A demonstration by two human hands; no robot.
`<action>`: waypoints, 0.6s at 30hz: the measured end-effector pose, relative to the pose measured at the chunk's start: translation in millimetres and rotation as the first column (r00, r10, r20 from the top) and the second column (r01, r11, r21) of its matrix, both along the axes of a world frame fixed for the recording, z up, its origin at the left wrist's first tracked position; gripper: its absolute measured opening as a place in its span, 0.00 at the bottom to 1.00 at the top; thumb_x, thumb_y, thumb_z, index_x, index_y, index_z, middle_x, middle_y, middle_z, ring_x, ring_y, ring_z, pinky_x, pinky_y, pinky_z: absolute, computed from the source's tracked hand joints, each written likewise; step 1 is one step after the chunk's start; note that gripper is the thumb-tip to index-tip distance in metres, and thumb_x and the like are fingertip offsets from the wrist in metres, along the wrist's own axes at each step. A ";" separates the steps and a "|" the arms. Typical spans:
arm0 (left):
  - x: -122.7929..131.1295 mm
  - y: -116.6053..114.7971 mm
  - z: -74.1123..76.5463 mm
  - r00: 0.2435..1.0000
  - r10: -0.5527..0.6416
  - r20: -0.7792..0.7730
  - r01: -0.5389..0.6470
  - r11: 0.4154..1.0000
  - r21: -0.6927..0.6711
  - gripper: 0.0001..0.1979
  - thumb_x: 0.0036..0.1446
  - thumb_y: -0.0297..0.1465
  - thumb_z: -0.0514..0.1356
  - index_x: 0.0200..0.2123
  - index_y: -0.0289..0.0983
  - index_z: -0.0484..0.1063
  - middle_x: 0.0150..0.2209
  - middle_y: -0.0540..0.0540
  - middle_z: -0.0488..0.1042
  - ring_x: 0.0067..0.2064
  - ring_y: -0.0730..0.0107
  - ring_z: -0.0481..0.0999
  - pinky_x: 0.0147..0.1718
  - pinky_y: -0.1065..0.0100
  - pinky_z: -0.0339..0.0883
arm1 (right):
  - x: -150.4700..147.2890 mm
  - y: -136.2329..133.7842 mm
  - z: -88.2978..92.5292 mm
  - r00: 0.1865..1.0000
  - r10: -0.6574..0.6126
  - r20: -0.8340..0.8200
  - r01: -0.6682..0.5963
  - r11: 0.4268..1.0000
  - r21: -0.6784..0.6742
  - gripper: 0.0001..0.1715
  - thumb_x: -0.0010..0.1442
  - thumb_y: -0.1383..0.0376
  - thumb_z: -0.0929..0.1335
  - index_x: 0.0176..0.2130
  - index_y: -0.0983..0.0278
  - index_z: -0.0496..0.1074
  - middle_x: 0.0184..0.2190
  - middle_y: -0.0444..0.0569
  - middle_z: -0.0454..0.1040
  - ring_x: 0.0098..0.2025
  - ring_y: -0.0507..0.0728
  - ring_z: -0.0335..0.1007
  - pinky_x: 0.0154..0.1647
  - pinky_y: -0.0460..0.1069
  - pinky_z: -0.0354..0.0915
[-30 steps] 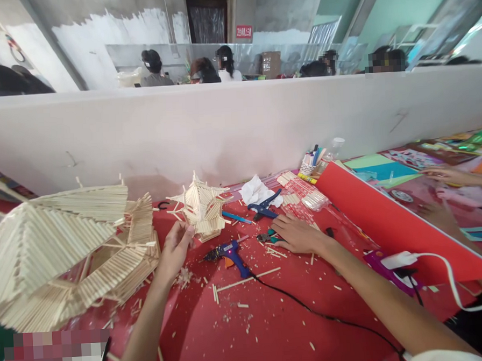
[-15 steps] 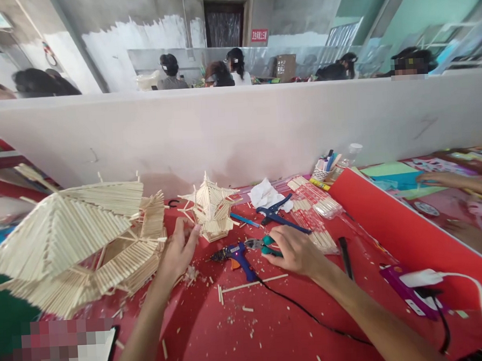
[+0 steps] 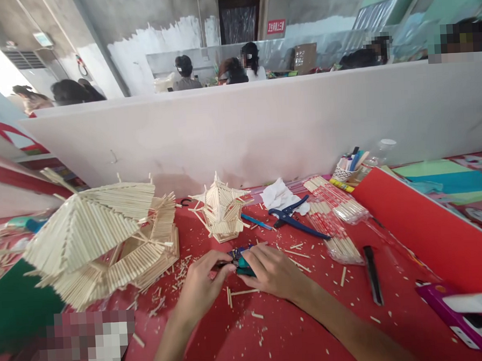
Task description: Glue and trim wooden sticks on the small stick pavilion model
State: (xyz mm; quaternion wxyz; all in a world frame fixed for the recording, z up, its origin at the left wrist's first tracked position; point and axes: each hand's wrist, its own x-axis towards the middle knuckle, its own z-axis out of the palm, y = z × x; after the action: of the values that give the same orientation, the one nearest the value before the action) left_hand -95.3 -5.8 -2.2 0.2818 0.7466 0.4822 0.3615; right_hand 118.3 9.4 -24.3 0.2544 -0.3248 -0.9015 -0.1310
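My right hand (image 3: 276, 270) is closed around the green handles of a pair of pliers (image 3: 242, 264) above the middle of the red table. Right at the pliers' jaws, my left hand (image 3: 204, 282) has thumb and forefinger pinched together; what lies between them is too small to make out. Behind the hands, a blue hot glue gun (image 3: 237, 252) lies mostly hidden. A small pavilion model of wooden sticks (image 3: 220, 208) stands just beyond. To the left is a larger stick-built pavilion (image 3: 93, 226) with a wide roof.
Blue-handled cutters (image 3: 297, 220) lie by crumpled white tissue (image 3: 280, 194) and bagged wooden sticks (image 3: 339, 199). On the right are a black utility knife (image 3: 373, 276), a red board (image 3: 429, 219) and a purple power strip (image 3: 450, 315). Cut stick scraps litter the table.
Both hands have come together over the glue gun. My right hand brought the pliers leftward, and my left hand moved from beside the small pavilion to the jaws. The view shifted slightly.
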 end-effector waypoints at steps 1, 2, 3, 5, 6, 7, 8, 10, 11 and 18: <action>0.3 1.7 -0.1 1.000 -0.012 -0.002 0.012 1.000 0.006 0.08 0.63 0.38 0.61 0.37 0.41 0.77 0.34 0.46 0.80 0.35 0.65 0.79 0.36 0.68 0.71 | 0.1 -1.4 0.8 1.000 -0.011 -0.009 0.010 0.999 -0.042 0.13 0.69 0.57 0.65 0.41 0.65 0.69 0.31 0.52 0.73 0.34 0.61 0.70 0.34 0.54 0.67; 0.1 3.1 0.3 0.999 -0.034 -0.007 0.034 0.999 0.013 0.08 0.64 0.38 0.61 0.38 0.41 0.77 0.34 0.45 0.81 0.35 0.65 0.79 0.36 0.68 0.71 | 1.2 -2.7 2.7 0.999 -0.027 -0.026 0.025 0.995 -0.099 0.13 0.68 0.56 0.66 0.41 0.64 0.69 0.32 0.53 0.73 0.35 0.62 0.70 0.35 0.54 0.68; -0.4 4.1 0.9 0.998 -0.062 -0.015 0.062 0.998 0.021 0.09 0.64 0.38 0.60 0.38 0.41 0.78 0.34 0.45 0.81 0.35 0.65 0.79 0.36 0.68 0.72 | 3.5 -3.8 5.7 0.998 -0.045 -0.049 0.036 0.985 -0.172 0.12 0.67 0.57 0.68 0.40 0.64 0.69 0.34 0.53 0.73 0.37 0.62 0.70 0.36 0.54 0.68; -2.4 5.4 2.0 0.994 -0.108 -0.024 0.109 0.993 0.044 0.09 0.65 0.37 0.59 0.39 0.41 0.78 0.34 0.44 0.81 0.35 0.65 0.80 0.37 0.67 0.72 | 11.9 -4.1 14.9 0.989 -0.092 -0.112 0.046 0.934 -0.353 0.11 0.64 0.58 0.71 0.40 0.63 0.71 0.36 0.53 0.74 0.40 0.63 0.71 0.39 0.55 0.70; -3.7 5.7 2.2 0.993 -0.120 -0.020 0.121 0.991 0.060 0.09 0.65 0.37 0.59 0.39 0.41 0.78 0.34 0.44 0.81 0.35 0.64 0.80 0.37 0.67 0.73 | 17.7 -3.1 20.6 0.983 -0.114 -0.142 0.037 0.890 -0.454 0.10 0.63 0.59 0.71 0.41 0.62 0.71 0.38 0.53 0.75 0.42 0.62 0.72 0.41 0.55 0.70; -5.0 6.0 2.1 0.992 -0.127 -0.011 0.128 0.989 0.078 0.09 0.65 0.36 0.59 0.39 0.41 0.78 0.34 0.44 0.81 0.36 0.64 0.81 0.38 0.67 0.73 | 24.3 -1.2 26.6 0.977 -0.128 -0.170 0.012 0.830 -0.557 0.11 0.63 0.59 0.72 0.42 0.62 0.72 0.40 0.53 0.76 0.43 0.62 0.72 0.44 0.55 0.70; -6.4 6.3 1.9 0.991 -0.136 0.000 0.136 0.986 0.097 0.08 0.65 0.36 0.59 0.38 0.41 0.78 0.35 0.44 0.82 0.36 0.64 0.81 0.38 0.67 0.74 | 31.1 1.5 32.3 0.971 -0.136 -0.196 -0.028 0.750 -0.661 0.14 0.62 0.57 0.72 0.45 0.62 0.73 0.42 0.53 0.77 0.46 0.61 0.73 0.47 0.56 0.70; -8.3 7.2 1.4 0.984 -0.174 0.026 0.170 0.976 0.134 0.07 0.65 0.35 0.60 0.38 0.41 0.78 0.35 0.43 0.82 0.37 0.63 0.82 0.39 0.66 0.75 | 43.6 8.5 41.9 0.970 -0.030 -0.240 -0.196 0.487 -0.851 0.21 0.64 0.51 0.69 0.52 0.60 0.73 0.47 0.51 0.78 0.47 0.59 0.74 0.47 0.53 0.70; -8.8 7.8 1.5 0.978 -0.203 0.037 0.196 0.969 0.148 0.07 0.65 0.34 0.60 0.38 0.42 0.78 0.36 0.43 0.82 0.38 0.63 0.82 0.39 0.66 0.75 | 48.2 12.1 45.1 0.959 0.057 -0.278 -0.281 0.337 -0.899 0.23 0.65 0.49 0.68 0.53 0.60 0.73 0.47 0.50 0.78 0.46 0.58 0.74 0.45 0.52 0.71; -9.9 12.6 1.4 0.963 -0.257 0.077 0.247 0.961 0.125 0.06 0.64 0.34 0.61 0.39 0.41 0.79 0.36 0.43 0.82 0.39 0.63 0.82 0.40 0.66 0.75 | 43.2 18.5 40.6 0.920 -0.052 -0.388 -0.391 -0.138 -0.910 0.31 0.65 0.41 0.63 0.49 0.62 0.75 0.40 0.49 0.78 0.40 0.56 0.74 0.44 0.51 0.69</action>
State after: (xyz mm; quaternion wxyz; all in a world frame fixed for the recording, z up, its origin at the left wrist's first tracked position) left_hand -105.2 6.9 -0.8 0.3046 0.7993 0.3481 0.3837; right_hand 161.5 27.8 16.3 0.0733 -0.2963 -0.6787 0.6680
